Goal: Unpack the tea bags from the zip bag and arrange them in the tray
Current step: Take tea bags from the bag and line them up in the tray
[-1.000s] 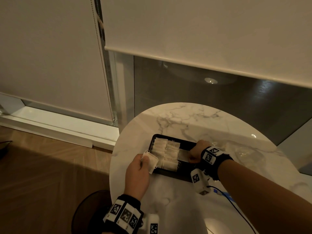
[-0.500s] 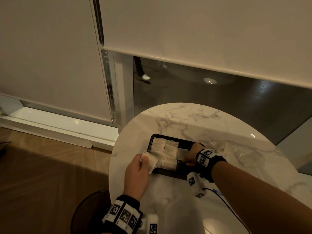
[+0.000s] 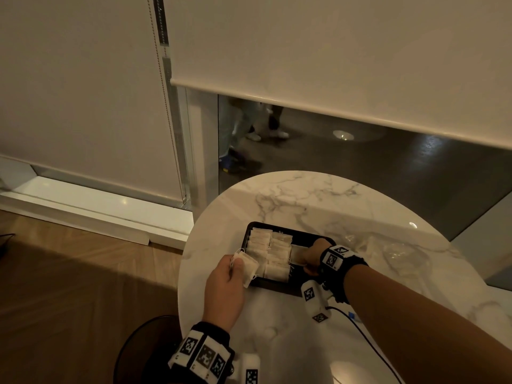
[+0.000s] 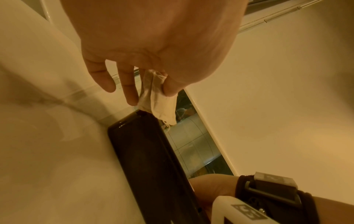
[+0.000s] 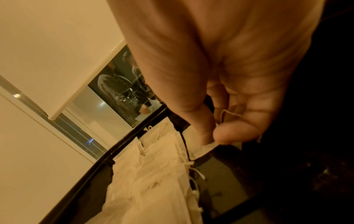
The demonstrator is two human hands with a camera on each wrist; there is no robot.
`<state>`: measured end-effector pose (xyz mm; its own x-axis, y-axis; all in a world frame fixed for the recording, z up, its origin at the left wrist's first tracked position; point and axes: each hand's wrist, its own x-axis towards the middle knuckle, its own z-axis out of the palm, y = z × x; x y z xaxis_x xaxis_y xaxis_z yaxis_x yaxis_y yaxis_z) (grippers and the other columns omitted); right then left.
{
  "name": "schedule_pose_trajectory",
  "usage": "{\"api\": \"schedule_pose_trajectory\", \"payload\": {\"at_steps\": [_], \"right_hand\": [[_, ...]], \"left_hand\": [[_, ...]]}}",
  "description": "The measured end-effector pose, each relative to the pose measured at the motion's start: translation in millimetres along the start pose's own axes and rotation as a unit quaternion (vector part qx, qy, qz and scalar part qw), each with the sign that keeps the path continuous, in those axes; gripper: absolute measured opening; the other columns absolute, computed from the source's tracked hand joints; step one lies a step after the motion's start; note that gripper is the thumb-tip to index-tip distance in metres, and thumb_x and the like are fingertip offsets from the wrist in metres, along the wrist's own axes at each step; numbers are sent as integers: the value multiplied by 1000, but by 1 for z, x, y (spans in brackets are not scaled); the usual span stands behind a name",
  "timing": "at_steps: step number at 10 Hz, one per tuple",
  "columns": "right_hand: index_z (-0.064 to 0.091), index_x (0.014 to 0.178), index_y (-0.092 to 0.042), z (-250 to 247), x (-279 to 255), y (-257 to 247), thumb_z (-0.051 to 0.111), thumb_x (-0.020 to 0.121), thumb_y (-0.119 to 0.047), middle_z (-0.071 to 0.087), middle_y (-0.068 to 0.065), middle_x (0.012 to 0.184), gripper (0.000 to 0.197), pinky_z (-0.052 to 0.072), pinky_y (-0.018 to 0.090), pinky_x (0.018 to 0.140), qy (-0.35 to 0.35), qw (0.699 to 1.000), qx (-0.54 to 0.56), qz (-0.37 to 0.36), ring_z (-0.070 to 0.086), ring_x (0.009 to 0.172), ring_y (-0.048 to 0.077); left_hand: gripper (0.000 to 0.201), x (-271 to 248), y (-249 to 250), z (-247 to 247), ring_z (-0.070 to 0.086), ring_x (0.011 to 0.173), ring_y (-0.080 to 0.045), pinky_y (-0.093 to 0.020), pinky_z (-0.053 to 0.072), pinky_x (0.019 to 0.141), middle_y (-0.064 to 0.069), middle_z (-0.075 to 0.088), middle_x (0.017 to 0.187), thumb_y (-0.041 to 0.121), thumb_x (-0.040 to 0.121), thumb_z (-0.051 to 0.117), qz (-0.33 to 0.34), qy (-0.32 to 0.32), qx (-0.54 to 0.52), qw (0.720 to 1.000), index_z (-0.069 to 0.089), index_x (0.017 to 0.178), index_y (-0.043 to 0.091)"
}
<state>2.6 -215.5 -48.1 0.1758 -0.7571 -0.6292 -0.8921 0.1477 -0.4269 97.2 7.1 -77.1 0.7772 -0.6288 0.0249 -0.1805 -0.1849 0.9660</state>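
A black tray (image 3: 277,286) sits on the round marble table (image 3: 318,206), with two rows of white tea bags (image 3: 270,250) filling its left part. My left hand (image 3: 235,268) hovers at the tray's near left corner and pinches a small stack of tea bags (image 4: 159,97) between thumb and fingers. My right hand (image 3: 304,257) is down inside the tray, right of the rows, pinching one tea bag (image 5: 203,147) that lies low over the tray floor. The clear zip bag (image 3: 399,253) lies crumpled on the table to the right.
The table's curved left edge drops to a wooden floor (image 3: 69,286). A dark round stool (image 3: 138,350) stands below my left wrist. A thin cable (image 3: 360,333) trails across the table from my right wrist. A window with a lowered blind (image 3: 332,65) stands behind the table.
My right hand has slid left and deeper into the tray with its tea bag. The left hand has kept its place with the stack.
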Motion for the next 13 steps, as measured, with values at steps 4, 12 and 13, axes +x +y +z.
{"api": "schedule_pose_trajectory", "payload": {"at_steps": [4, 12, 13], "right_hand": [[52, 78, -13, -6, 3, 10, 63, 88, -6, 61, 8, 88, 16, 58, 27, 64, -24, 989, 137, -43, 65, 77, 20], [57, 120, 2, -8, 18, 17, 58, 92, -2, 62, 14, 99, 29, 58, 31, 70, -32, 985, 167, -3, 65, 83, 26], [54, 128, 3, -7, 21, 21, 60, 90, -1, 61, 15, 104, 38, 58, 29, 68, -18, 984, 176, -18, 65, 83, 24]], "left_hand": [[20, 0, 3, 0, 61, 83, -13, -30, 50, 73, 1, 64, 87, 28, 105, 44, -5, -5, 3, 1000, 61, 95, 24], [19, 1, 2, 1, 63, 85, -13, -36, 53, 77, 3, 66, 88, 28, 105, 45, -10, -3, -3, 1000, 62, 97, 26], [19, 1, 3, 2, 63, 85, -12, -35, 53, 78, 4, 66, 89, 28, 105, 45, -9, -5, -1, 1000, 62, 97, 27]]}}
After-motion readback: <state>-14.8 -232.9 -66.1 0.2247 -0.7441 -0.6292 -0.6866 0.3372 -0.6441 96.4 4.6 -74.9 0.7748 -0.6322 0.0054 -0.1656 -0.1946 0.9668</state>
